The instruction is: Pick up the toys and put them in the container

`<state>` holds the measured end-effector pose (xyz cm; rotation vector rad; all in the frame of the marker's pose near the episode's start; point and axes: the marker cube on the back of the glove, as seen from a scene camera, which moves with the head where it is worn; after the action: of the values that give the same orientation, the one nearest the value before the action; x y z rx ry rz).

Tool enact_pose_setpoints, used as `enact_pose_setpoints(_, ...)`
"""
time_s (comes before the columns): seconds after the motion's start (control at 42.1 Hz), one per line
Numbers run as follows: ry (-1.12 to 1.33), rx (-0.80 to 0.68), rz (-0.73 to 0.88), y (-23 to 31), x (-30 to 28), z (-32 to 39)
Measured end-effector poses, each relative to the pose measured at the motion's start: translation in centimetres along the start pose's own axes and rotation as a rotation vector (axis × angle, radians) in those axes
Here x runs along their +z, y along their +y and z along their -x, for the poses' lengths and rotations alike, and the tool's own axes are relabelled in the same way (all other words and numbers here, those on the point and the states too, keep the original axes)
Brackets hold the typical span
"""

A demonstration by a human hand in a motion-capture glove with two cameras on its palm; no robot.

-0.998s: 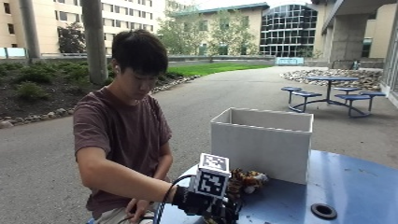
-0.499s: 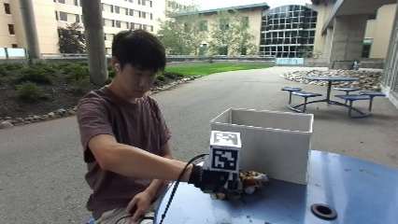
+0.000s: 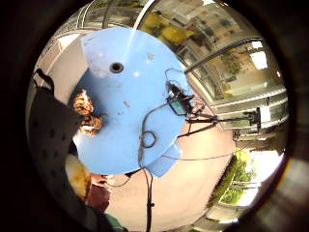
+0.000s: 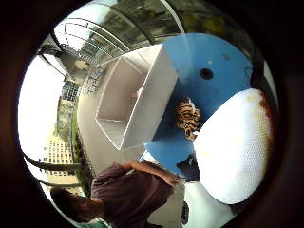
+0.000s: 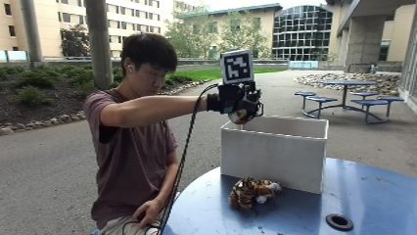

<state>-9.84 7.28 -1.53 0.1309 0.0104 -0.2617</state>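
1. Toys are the job, and one of them, a round white toy [image 5: 240, 116] with a reddish patch, sits in my gloved right hand [image 5: 236, 100], my fingers curled round it.
2. I hold it raised above the near rim of the white container [image 5: 273, 152], at its left corner as seen from the outside camera; it is not yet inside.
3. In the thumb-side palm view the same toy bulges large and close against my palm, with the open container below and beside it.
4. As far as I can see into the container, its walls look bare; part of the floor is hidden, so I cannot say whether anything already lies there.
5. One tiger toy [image 5: 253, 191] lies on the blue tabletop [image 5: 365, 196], just in front of the container wall, untouched.
6. My judgement: the task is in its early-to-middle part. This toy needs carrying over the opening and letting go; then the tiger is left to fetch.
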Motion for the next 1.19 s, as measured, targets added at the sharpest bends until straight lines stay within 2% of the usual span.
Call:
enact_pose_setpoints(0.071, 0.007, -0.006, -0.033, -1.2, -3.0, 3.1)
enact_pose_setpoints(0.285, 0.055, -0.205, -0.071, -4.2, -6.4, 12.9)
enact_pose_setpoints(0.666, 0.004, -0.429, 0.008, -7.2, -0.2, 29.0)
enact_pose_setpoints(0.856, -0.07, -0.454, 0.171, -7.2, 2.1, 32.0)
enact_pose_setpoints(1.046, -0.044, -0.45, 0.339, -6.7, 2.7, 31.3)
enact_pose_setpoints(1.189, -0.068, -0.42, 0.324, -6.3, 1.9, 29.0)
